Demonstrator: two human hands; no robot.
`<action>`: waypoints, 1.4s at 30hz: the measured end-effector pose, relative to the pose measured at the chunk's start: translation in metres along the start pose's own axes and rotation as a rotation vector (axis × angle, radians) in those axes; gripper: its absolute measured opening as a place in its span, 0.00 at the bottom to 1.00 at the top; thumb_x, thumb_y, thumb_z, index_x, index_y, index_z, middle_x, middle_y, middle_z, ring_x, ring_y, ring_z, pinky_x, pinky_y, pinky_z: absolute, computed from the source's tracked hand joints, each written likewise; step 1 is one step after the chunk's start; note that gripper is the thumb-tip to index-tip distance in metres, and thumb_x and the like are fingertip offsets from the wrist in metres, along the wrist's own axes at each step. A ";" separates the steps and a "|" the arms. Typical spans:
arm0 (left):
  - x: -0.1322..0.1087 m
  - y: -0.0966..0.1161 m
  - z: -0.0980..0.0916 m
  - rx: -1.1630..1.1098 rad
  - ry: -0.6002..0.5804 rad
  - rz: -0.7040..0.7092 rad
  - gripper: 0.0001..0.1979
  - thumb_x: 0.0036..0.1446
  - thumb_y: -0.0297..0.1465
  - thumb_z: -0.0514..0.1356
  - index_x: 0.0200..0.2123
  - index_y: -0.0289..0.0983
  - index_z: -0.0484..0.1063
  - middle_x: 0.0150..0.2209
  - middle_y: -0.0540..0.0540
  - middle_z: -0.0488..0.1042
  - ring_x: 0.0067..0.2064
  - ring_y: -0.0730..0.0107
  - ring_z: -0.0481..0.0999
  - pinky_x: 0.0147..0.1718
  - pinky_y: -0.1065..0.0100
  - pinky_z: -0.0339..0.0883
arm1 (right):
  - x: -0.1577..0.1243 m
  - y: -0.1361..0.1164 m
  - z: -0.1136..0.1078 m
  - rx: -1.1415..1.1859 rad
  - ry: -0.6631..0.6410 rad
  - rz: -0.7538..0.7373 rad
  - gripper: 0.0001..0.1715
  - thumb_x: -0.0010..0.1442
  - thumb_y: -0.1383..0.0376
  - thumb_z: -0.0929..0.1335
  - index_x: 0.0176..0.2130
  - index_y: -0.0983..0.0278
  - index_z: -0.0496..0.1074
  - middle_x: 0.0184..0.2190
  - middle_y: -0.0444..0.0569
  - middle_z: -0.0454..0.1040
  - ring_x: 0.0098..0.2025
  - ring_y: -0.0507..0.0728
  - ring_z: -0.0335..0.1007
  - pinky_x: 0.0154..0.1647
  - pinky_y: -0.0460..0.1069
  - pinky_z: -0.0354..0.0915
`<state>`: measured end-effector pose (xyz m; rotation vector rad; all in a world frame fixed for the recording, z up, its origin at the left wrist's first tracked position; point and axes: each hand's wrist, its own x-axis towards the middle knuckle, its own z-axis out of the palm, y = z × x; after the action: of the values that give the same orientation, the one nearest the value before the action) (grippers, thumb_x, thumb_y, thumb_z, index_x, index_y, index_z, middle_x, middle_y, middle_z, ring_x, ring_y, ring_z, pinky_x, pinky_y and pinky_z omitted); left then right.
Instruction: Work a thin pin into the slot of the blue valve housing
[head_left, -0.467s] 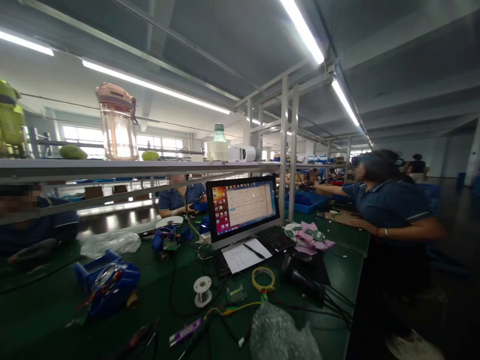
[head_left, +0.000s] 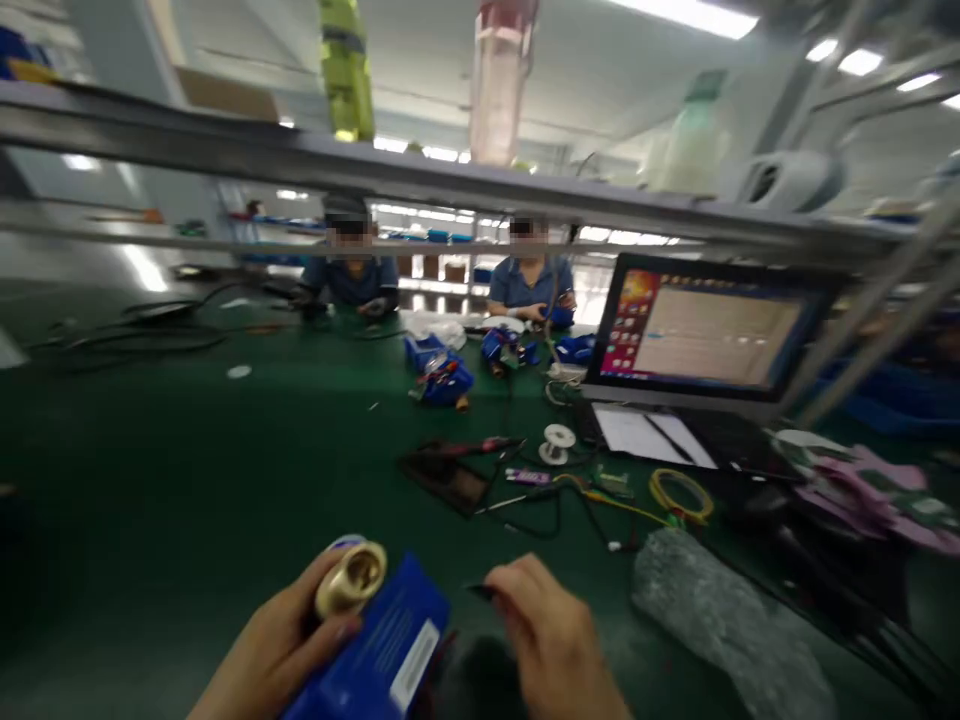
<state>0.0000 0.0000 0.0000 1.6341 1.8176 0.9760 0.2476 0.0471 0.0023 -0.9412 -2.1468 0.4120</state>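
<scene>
In the head view my left hand [head_left: 289, 640] is closed around a blue-cased device with a threaded brass pipe end [head_left: 352, 578]. A white label with printed lines [head_left: 415, 665] is on its blue casing [head_left: 375, 645]. To the right, my right hand [head_left: 551, 635] is closed in a pinch on a thin dark pointed tool [head_left: 480, 591], mostly hidden by the fingers. Its tip points left toward the blue casing, apart from it. Dark red wires [head_left: 442, 650] show at the casing's right side. Motion blurs the lower edge.
Beyond my hands lie a soldering iron [head_left: 480, 446], a solder spool [head_left: 556, 444], yellow tape [head_left: 681, 495] and a bubble-wrap bundle [head_left: 727, 610]. A computer [head_left: 705, 330] stands at right under a shelf [head_left: 420, 180]. Two people sit across the green bench [head_left: 225, 470].
The view has swung left and down. Both my hands have come into view, the left with the blue device and the right with the dark tool. The person at right has left the view.
</scene>
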 end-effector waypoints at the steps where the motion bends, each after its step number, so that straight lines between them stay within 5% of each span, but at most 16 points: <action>1: -0.006 -0.002 -0.003 -0.075 -0.090 -0.028 0.33 0.52 0.56 0.52 0.50 0.38 0.64 0.41 0.44 0.74 0.40 0.56 0.74 0.38 0.62 0.68 | 0.003 -0.005 -0.002 -0.007 0.014 -0.026 0.13 0.65 0.67 0.57 0.39 0.61 0.69 0.29 0.45 0.69 0.29 0.49 0.67 0.30 0.43 0.62; 6: -0.006 0.005 -0.005 -0.176 -0.063 0.009 0.24 0.53 0.48 0.58 0.47 0.39 0.65 0.40 0.48 0.72 0.40 0.61 0.71 0.39 0.66 0.62 | 0.019 -0.032 -0.009 -0.145 0.007 -0.196 0.08 0.63 0.66 0.63 0.39 0.63 0.71 0.28 0.44 0.70 0.27 0.48 0.67 0.30 0.43 0.62; 12: -0.008 0.009 -0.005 -0.193 -0.042 0.054 0.26 0.52 0.51 0.58 0.48 0.40 0.66 0.40 0.48 0.73 0.41 0.60 0.70 0.40 0.65 0.62 | 0.020 -0.047 -0.001 -0.247 0.009 -0.280 0.09 0.59 0.68 0.66 0.42 0.62 0.71 0.32 0.44 0.74 0.30 0.49 0.69 0.32 0.44 0.61; 25: -0.013 0.004 -0.004 -0.221 -0.015 0.105 0.28 0.52 0.54 0.57 0.47 0.40 0.66 0.42 0.48 0.72 0.41 0.62 0.71 0.40 0.65 0.61 | 0.012 -0.060 0.010 -0.288 0.031 -0.289 0.14 0.54 0.77 0.66 0.41 0.67 0.73 0.32 0.47 0.75 0.34 0.54 0.71 0.37 0.48 0.65; 42: -0.014 0.003 -0.005 -0.219 -0.003 0.123 0.27 0.51 0.54 0.57 0.47 0.41 0.66 0.42 0.49 0.72 0.41 0.64 0.70 0.39 0.67 0.60 | 0.012 -0.065 0.014 -0.293 0.038 -0.267 0.12 0.53 0.78 0.66 0.36 0.67 0.74 0.29 0.46 0.75 0.31 0.52 0.70 0.33 0.47 0.63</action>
<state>0.0005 -0.0142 0.0042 1.6234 1.5612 1.1808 0.1994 0.0117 0.0345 -0.7932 -2.2975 -0.0537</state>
